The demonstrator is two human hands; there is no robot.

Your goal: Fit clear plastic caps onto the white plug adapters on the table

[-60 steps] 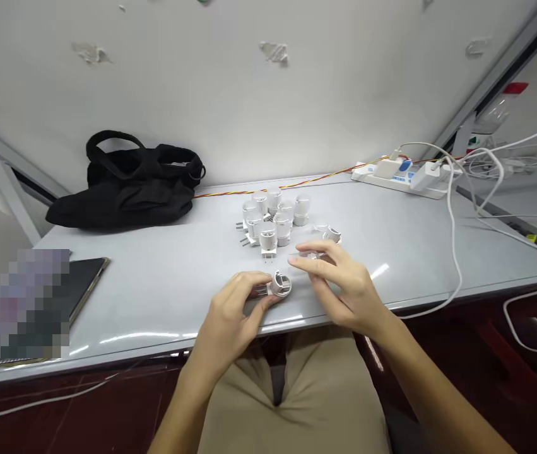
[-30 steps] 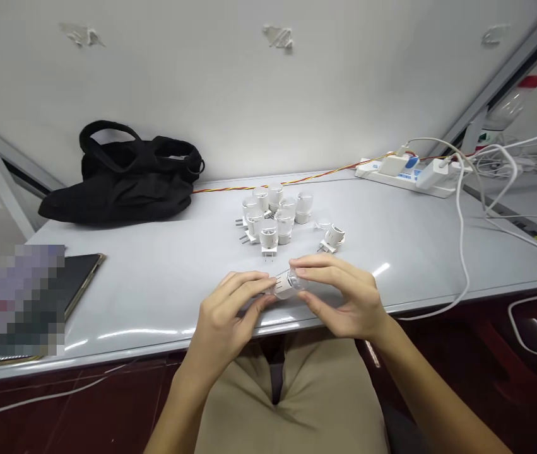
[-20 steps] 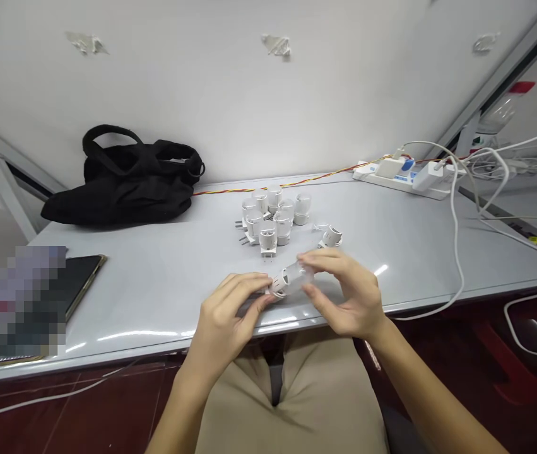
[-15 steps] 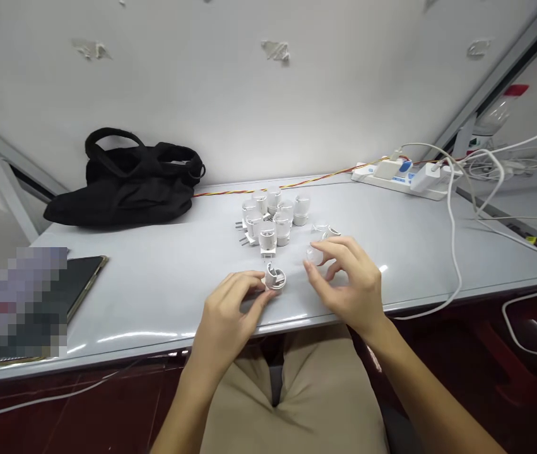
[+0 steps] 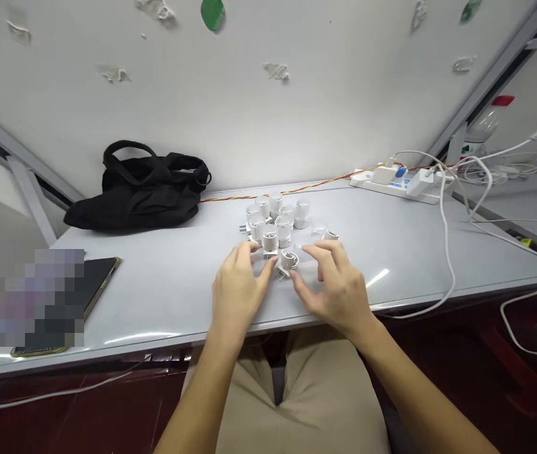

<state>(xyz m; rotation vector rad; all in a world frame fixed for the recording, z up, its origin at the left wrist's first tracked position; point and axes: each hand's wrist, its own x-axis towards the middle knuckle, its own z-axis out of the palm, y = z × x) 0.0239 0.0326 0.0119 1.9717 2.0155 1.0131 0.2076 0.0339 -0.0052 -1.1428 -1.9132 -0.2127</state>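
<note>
A small white plug-in night light [image 5: 289,260] with metal pins sits on the table between my hands. My right hand [image 5: 337,284] is beside it, thumb near its lower right side, index finger curved above and apart from the thumb. My left hand [image 5: 240,284] is on the other side, its thumb and index finger spread near another white plug-in light [image 5: 270,240] at the front of the group. I cannot tell whether the left fingertips touch it. Behind stand several similar lights with clear covers [image 5: 284,217]. Loose clear and white pieces [image 5: 329,234] lie beyond my right fingers.
A black bag [image 5: 145,192] rests at the back left. A dark phone or tablet [image 5: 100,284], partly blurred out, lies at the left. At the back right is a power strip [image 5: 395,185] with chargers, and a white cable [image 5: 450,252] runs to the table's front edge.
The light by my left fingers has moved right and away from me, now between both hands. My left hand has let go of it. The clear cover at my right fingers no longer shows plainly.
</note>
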